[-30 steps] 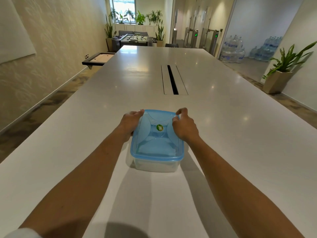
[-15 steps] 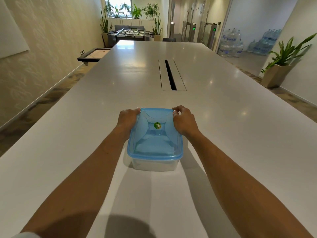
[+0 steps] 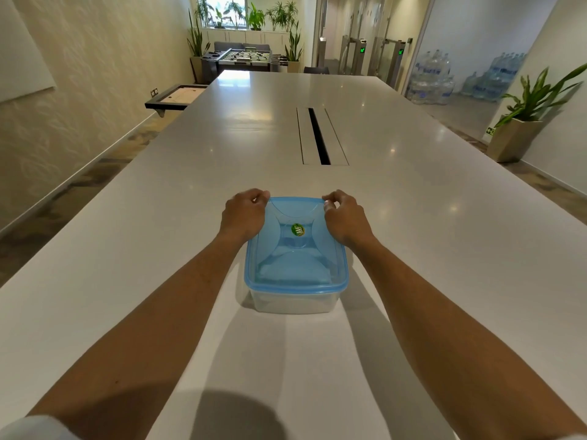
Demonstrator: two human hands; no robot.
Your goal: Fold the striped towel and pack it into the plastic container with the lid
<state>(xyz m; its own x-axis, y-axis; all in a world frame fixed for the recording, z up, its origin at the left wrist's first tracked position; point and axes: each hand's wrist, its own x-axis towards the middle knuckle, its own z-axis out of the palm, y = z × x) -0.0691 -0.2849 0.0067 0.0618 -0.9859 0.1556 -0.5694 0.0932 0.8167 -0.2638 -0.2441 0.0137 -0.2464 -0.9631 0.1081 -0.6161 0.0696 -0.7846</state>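
A clear plastic container (image 3: 293,301) stands on the white table (image 3: 158,233) in front of me, covered by a translucent blue lid (image 3: 295,249) with a green sticker. Through the lid a folded cloth shape, the towel (image 3: 292,271), shows faintly; its stripes cannot be made out. My left hand (image 3: 243,214) presses on the lid's far left corner with curled fingers. My right hand (image 3: 344,215) presses on the far right corner the same way.
A cable slot (image 3: 319,136) runs along the table's middle beyond the container. The table's left edge drops to the floor by the wall. A potted plant (image 3: 521,122) stands at the right, water bottles (image 3: 435,81) behind glass farther back.
Both hands slid from the lid's sides toward its far corners and curled tighter. The lid sits flatter on the container.
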